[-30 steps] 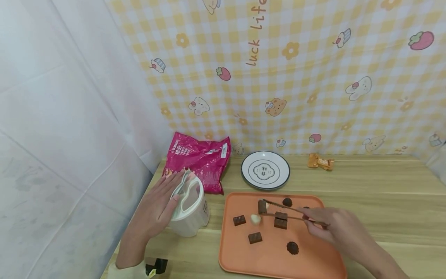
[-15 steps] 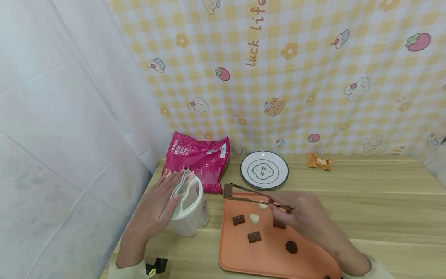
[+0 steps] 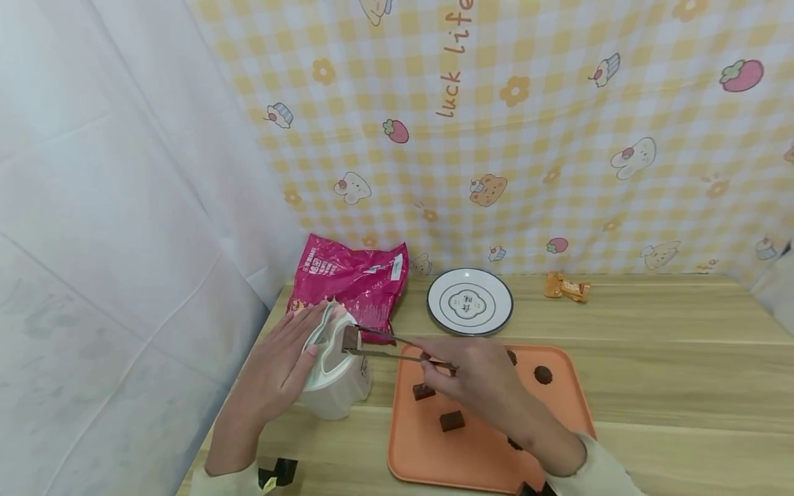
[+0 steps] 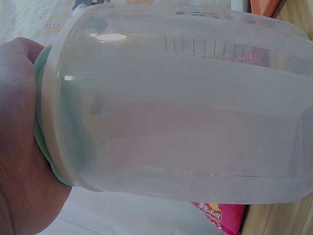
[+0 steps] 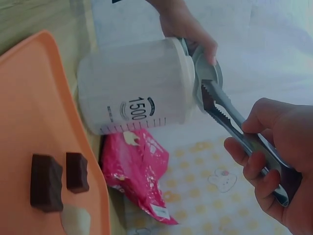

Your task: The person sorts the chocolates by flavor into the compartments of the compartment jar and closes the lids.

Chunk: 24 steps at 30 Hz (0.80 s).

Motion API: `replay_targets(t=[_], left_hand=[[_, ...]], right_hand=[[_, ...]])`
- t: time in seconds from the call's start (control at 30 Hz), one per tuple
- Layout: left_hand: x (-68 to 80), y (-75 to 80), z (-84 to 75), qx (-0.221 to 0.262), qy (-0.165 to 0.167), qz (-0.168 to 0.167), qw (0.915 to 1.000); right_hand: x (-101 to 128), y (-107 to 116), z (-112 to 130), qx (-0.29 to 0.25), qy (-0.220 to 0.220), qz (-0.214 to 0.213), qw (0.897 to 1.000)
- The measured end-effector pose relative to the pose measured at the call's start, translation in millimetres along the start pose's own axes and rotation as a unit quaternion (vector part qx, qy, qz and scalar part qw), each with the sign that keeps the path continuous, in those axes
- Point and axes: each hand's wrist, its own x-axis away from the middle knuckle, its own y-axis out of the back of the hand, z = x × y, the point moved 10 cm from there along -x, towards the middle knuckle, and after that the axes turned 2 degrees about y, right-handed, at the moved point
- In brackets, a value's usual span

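A translucent plastic canister point(image 3: 335, 403) stands on the table left of the orange tray point(image 3: 459, 465). Its pale lid has a curved opening, and a greenish flap point(image 5: 213, 73) is raised there. My left hand point(image 3: 276, 365) rests on the lid with fingers extended and thumb lying along the flap. My right hand point(image 3: 480, 375) grips metal tongs point(image 5: 254, 142) with serrated edges. Between the tong tips is a brown chocolate piece point(image 3: 350, 339), right over the lid opening. On the tray lie more chocolates, among them a rectangular one point(image 3: 451, 421) and a round one point(image 3: 543, 375).
Behind the canister lies a magenta bag point(image 3: 353, 275). A white plate point(image 3: 439, 284) with a dark rim sits beyond the tray, and an orange-wrapped candy point(image 3: 567, 286) is farther right. A checked curtain point(image 3: 533, 138) hangs at the table's back.
My right hand has moved left, carrying the chocolate in the tongs from over the tray to the canister's opening. The left hand has stayed in place on the lid.
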Motion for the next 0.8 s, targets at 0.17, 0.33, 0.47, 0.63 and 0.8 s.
replay_targets(t=[0.17,0.33,0.47,0.63,0.8], left_hand=[[-0.2,1.6,-0.5,0.001,-0.006,-0.007,1.0],[-0.3,1.3,-1.0,-0.001,-0.008,-0.007,0.9999],[-0.2,0.4,-1.1,-0.002,-0.007,-0.005,1.0],[-0.4,0.1,-1.1,0.002,-0.008,-0.006,1.0],[-0.3,0.7,-0.2,0.004,-0.003,-0.009,1.0]], right_hand=[[-5,-10,2,0.012,-0.014,0.007,1.0],[-6,-18,1,0.026,-0.041,0.028,0.998],[-6,-20,0,0.02,-0.048,0.037,0.998],[-7,-21,-1,0.018,-0.051,0.042,0.998],[-6,-21,-2,0.017,-0.057,0.045,0.997]])
